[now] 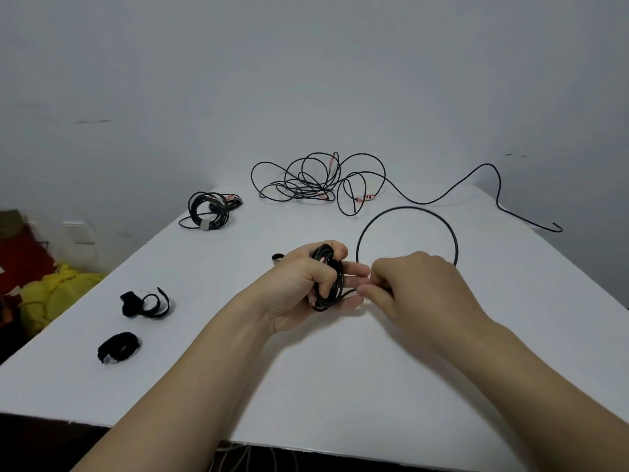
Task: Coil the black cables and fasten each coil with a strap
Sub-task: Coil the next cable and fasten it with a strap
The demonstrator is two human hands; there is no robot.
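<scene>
L hand (299, 284) grip clamps coil (328, 277); R hand (415, 284) pinches cable tail (406, 211). Slack grip w/ springy loop: coil may unwind.

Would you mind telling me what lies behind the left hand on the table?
Only the end of a small dark loop, perhaps a strap, shows past the left hand; the hand covers the rest.

I see a white table (340, 386) carrying a strapped coil (208, 212), a loose cable tangle (316, 182) (red tags on it), a curled strap (149, 304) and a bunched strap (118, 347).
</scene>
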